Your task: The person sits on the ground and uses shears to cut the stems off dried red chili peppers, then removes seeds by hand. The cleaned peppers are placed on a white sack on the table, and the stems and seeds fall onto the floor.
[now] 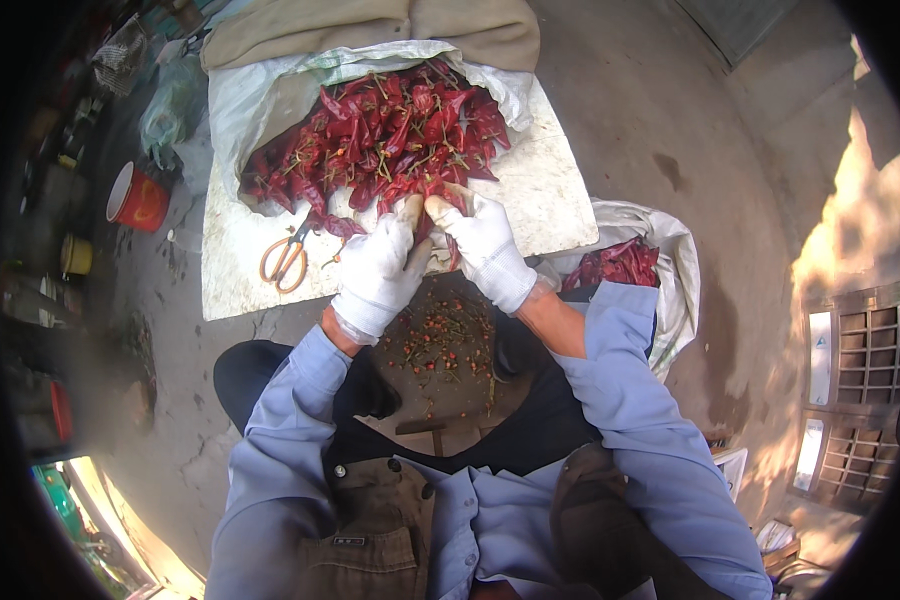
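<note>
A heap of dried red chili peppers (405,124) spills from the mouth of a white woven sack (259,105) on a pale board (547,180). At the heap's near edge, my left hand (379,266), in a white glove, pinches a red chili pepper (423,225) between thumb and fingers. Close beside it, my gloved right hand (487,244) also has its thumb and fingers on red pepper, with one pod hanging below them. Whether both hands hold the same pepper is hidden. Scissors with orange handles (285,262) lie on the board left of my left hand.
Pepper stems and caps (450,337) litter the floor between my legs. A second white sack (679,277) with red peppers stands at the board's right. On the left floor are a red bucket (141,199), a yellow container (76,255) and a plastic bag (172,105).
</note>
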`<state>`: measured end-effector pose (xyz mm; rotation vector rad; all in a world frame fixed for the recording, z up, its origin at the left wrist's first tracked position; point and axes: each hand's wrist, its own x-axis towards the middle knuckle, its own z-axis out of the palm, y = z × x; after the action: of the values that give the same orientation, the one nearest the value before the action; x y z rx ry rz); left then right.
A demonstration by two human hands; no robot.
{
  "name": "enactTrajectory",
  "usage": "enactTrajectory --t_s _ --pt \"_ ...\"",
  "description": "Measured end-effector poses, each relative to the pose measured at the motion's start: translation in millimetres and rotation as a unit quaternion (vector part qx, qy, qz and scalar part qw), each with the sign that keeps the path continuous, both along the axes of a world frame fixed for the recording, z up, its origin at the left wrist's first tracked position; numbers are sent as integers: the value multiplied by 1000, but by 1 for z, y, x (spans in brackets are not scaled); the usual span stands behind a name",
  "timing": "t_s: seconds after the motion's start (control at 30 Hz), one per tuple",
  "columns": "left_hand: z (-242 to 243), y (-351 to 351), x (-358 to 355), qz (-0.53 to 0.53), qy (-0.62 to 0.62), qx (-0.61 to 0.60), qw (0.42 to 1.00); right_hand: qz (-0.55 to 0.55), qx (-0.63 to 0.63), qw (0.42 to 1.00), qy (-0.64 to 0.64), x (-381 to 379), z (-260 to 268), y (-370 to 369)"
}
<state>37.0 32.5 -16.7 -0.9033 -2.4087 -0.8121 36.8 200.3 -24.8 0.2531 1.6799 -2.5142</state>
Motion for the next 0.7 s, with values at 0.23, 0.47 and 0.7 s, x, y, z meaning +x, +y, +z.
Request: enactTrajectory --t_s 0.23,0.47,0.7 --pt "1 3 6 -17 -1 20 1000 11 -5 998 63 -4 4 -6" --pt "2 -38 0 -27 -23 130 991 89 18 995 45 2 18 7" --pt "-31 -157 -38 266 -191 -97 940 116 6 993 35 1 27 9"
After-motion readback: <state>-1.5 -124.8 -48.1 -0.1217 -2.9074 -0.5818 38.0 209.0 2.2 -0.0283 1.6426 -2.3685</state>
